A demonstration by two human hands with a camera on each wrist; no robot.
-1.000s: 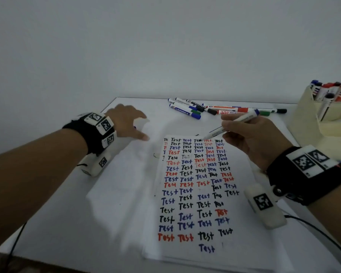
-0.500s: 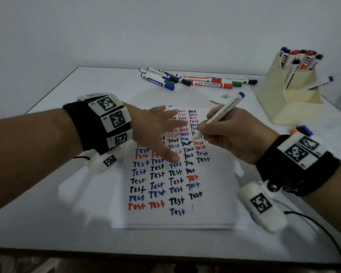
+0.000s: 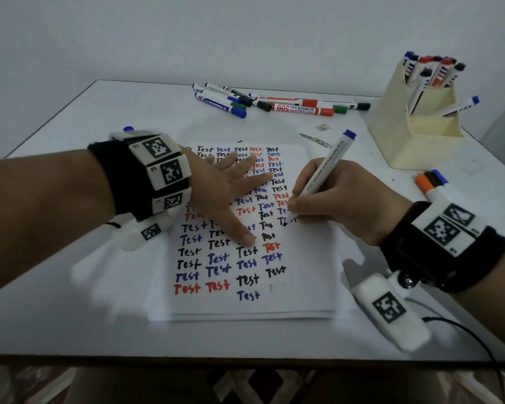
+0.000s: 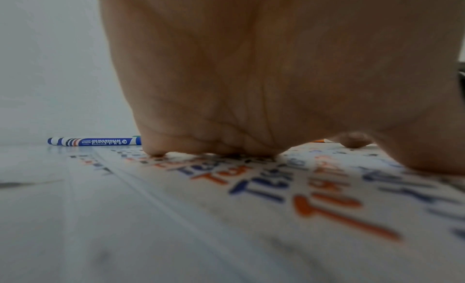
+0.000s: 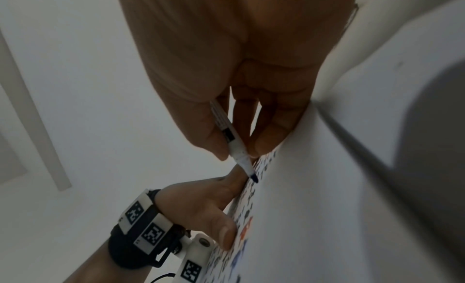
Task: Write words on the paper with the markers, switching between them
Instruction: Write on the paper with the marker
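Left hand (image 3: 231,191) spread flat on the paper (image 3: 312,258), fingers straight and splayed, thumb pressed down near the middle rows of writing; grips nothing. Right hand (image 3: 336,199) curled round a white marker (image 3: 327,167), pinched low on the barrel between thumb and fingers, dark tip touching the sheet at the right end of a row, blue end cap tilted up and away. Same grip confirmed in the right wrist view, marker (image 5: 232,140) held near its nib, left hand (image 5: 206,205) flat against the page beyond it. In the left wrist view, palm (image 4: 251,88) fills the frame, fingertips down on the lettering.

Paper lying in the centre of the white table (image 3: 99,316), near the front edge, filled with columns of the word "Test" in black, blue and red; right margin and bottom strip blank.

Loose markers (image 3: 274,103) scattered along the far side of the table, well apart from the sheet, caps blue, green, black and red. One blue-banded marker (image 4: 94,141) visible beyond the left hand. Cream holder (image 3: 414,135) at far right, stocked with upright markers. Orange, black and blue capped item (image 3: 432,182) near the right wrist, partly hidden. Tagged black bands on both wrists.
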